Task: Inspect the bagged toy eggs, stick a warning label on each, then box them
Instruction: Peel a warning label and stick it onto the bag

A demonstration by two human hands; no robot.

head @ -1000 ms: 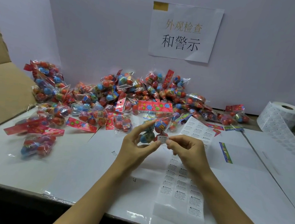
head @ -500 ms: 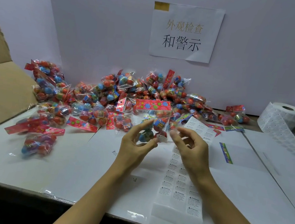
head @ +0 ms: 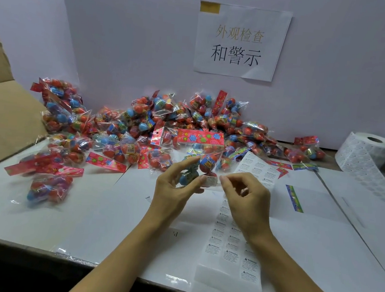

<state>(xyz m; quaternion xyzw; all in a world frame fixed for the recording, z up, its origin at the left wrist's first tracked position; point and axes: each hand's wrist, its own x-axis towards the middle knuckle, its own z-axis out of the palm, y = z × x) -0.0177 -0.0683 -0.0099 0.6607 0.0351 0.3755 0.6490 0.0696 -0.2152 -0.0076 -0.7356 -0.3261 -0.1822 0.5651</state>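
While only the head view is given, both hands are seen above the table (head: 68, 223). A bag of toy eggs (head: 202, 163) is pinched by the left hand (head: 173, 190), thumb and fingers curled round its lower eggs, red flowered header card up and away from the person. A white warning label (head: 210, 180) is seen stuck on the bag's lower corner, between the two hands. The right hand (head: 246, 200) is held just right of the label with fingers curled; its fingertips appear slightly apart from the label and nothing is seen in them, though motion blur makes this uncertain. Under the right hand and wrist a strip of warning labels (head: 231, 254) is laid flat, running over the near table edge. Beyond both hands a pile of bagged eggs (head: 142, 127) is heaped against the white back wall. Far right of the right hand a label roll (head: 368, 152) is stood. Left of the left hand a cardboard box (head: 5, 117) is open. A printed paper sign (head: 240, 40) is taped on the wall.
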